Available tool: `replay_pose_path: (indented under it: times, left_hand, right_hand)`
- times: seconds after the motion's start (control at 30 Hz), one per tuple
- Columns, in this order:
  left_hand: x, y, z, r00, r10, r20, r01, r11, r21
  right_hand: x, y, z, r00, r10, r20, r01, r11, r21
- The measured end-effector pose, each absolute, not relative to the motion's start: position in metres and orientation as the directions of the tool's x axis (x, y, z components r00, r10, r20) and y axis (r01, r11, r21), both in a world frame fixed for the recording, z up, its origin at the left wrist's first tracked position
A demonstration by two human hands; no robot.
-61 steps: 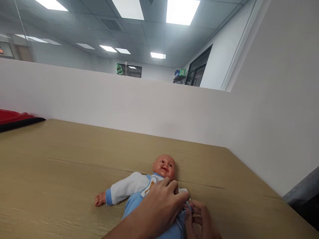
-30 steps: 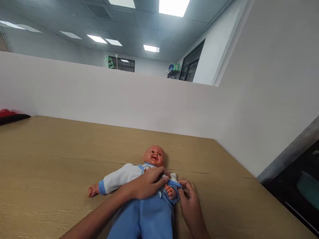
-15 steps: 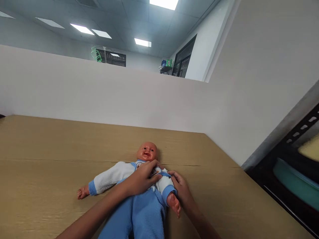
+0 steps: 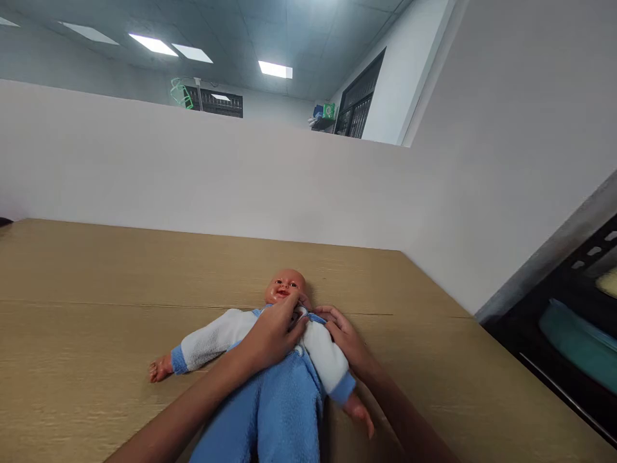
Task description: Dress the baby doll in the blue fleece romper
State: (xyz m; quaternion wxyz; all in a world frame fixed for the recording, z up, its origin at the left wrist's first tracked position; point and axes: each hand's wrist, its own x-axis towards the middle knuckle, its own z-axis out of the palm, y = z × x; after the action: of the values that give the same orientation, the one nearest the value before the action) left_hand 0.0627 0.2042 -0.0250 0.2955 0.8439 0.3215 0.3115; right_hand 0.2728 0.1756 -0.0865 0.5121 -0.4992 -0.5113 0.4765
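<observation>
A baby doll [image 4: 284, 286] lies on its back on the wooden table, head toward the wall. It wears a fleece outfit [image 4: 284, 402] with blue legs, white sleeves and blue cuffs. Over the chest, just under the chin, my left hand [image 4: 277, 331] has its thumb and fingers closed around the outfit's front near the collar. My right hand [image 4: 344, 334] curls at the shoulder on the right, its fingers closed on the blue-trimmed edge there. Part of the collar is hidden by my fingers. One doll arm stretches out to the left; the other angles down beside my right forearm.
The tan wooden table [image 4: 96, 270] ends at a low white partition [image 4: 193, 173] behind and a white wall [image 4: 482, 161] on the right. A black rack [image 4: 525, 334] holding a teal item [image 4: 578, 341] stands past the table's right edge.
Both hands have shifted slightly up toward the doll's neck, with my right hand now at the collar edge. The doll's right-side arm has swung outward and down. The view has tilted slightly.
</observation>
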Motion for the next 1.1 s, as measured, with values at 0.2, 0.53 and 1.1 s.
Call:
replay_pose_path:
  times: [0.2, 0.53, 1.1]
  left_hand:
    - [0.064, 0.203, -0.025, 0.579, 0.72, 0.383, 0.36, -0.647, 0.672]
    - [0.064, 0.201, -0.024, 0.511, 0.793, 0.332, 0.725, -0.605, 0.33]
    - [0.053, 0.194, -0.003, 0.623, 0.694, 0.361, 0.668, -0.712, 0.216]
  right_hand:
    - [0.262, 0.196, -0.085, -0.121, 0.99, -0.065, -0.041, -0.071, -0.997]
    - [0.266, 0.141, -0.073, -0.075, 0.997, 0.018, 0.333, 0.042, -0.942]
    - [0.335, 0.169, 0.052, -0.316, 0.771, -0.553, 0.885, 0.029, -0.465]
